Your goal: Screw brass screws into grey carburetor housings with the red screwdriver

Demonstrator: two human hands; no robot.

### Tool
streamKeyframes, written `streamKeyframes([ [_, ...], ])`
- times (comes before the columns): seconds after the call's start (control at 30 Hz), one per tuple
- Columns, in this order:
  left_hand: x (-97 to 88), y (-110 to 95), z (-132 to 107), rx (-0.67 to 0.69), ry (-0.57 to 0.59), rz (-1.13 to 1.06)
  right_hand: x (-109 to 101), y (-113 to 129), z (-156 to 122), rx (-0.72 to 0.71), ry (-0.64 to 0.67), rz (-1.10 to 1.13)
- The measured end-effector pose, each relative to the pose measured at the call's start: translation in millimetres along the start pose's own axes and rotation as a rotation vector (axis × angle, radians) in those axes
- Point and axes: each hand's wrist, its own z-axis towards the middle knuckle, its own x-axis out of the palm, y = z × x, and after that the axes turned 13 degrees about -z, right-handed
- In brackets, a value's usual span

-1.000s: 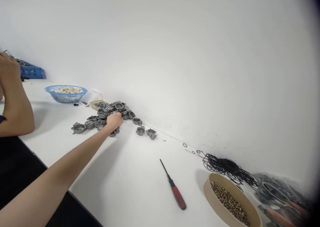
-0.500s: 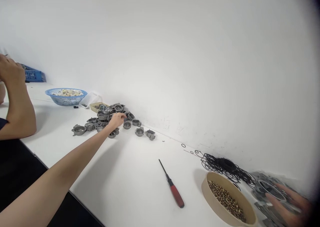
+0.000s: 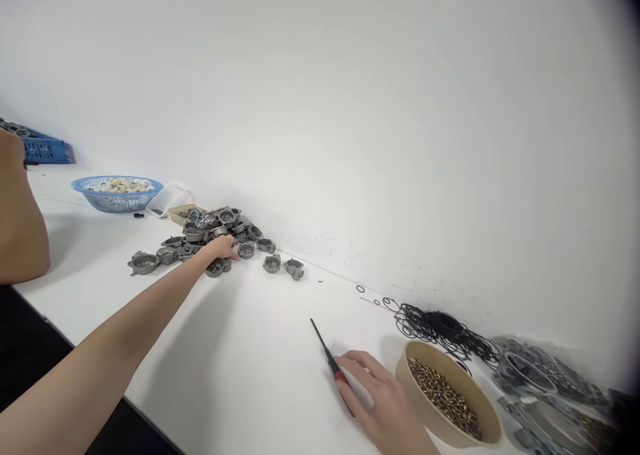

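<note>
My left hand (image 3: 221, 247) reaches into a heap of grey metal housings (image 3: 227, 217), its thumb and fingers apart beside one round housing (image 3: 246, 251). Part of the heap is hidden under that hand. Nearer to me, a screwdriver with a red and black handle (image 3: 341, 377) lies on the white table, its dark shaft pointing away to the left. My right hand (image 3: 383, 401) has thumb and index finger around the handle. Just to its right stands a beige bowl (image 3: 407, 383) full of small brass-coloured screws (image 3: 445, 398).
Black rubber rings (image 3: 443, 328) lie along the wall, with bags of parts (image 3: 545, 375) at the right. At the left are a blue basket (image 3: 117, 201) of pale pieces, a tilted clear container (image 3: 170, 198), a blue crate (image 3: 47, 149) and another person's arm (image 3: 23, 221).
My right hand has moved left from the bags of parts to the screwdriver. My left hand has drawn back slightly at the heap, and the view has turned a little right.
</note>
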Motion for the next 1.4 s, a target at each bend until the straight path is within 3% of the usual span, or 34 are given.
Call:
streamKeyframes([
  [0.13,4.5,-7,3,0.051,0.057,-0.039,9,7,2,0.007,0.065,0.078],
  [0.27,10.9,-14,6,0.097,0.082,-0.091,9,0,2,0.074,0.020,0.091],
  [0.43,15.0,-18,11,0.090,0.064,-0.129,13,-3,1,0.122,-0.006,0.105],
  [0.73,24.6,-21,9,0.032,0.083,-0.113,9,-3,2,0.136,0.099,0.173],
  [1.07,33.1,-41,-5,-0.012,-0.072,-0.013,2,6,2,0.120,0.212,0.120],
  [1.17,24.6,-51,-16,0.013,-0.132,-0.036,12,3,1,0.118,0.113,0.062],
  [1.27,17.1,-69,-34,0.121,-0.197,-0.103,24,-4,3,0.120,-0.096,-0.184],
  [1.4,32.9,-106,-76,0.381,-0.161,-0.270,28,-13,12,0.131,-0.227,-0.345],
])
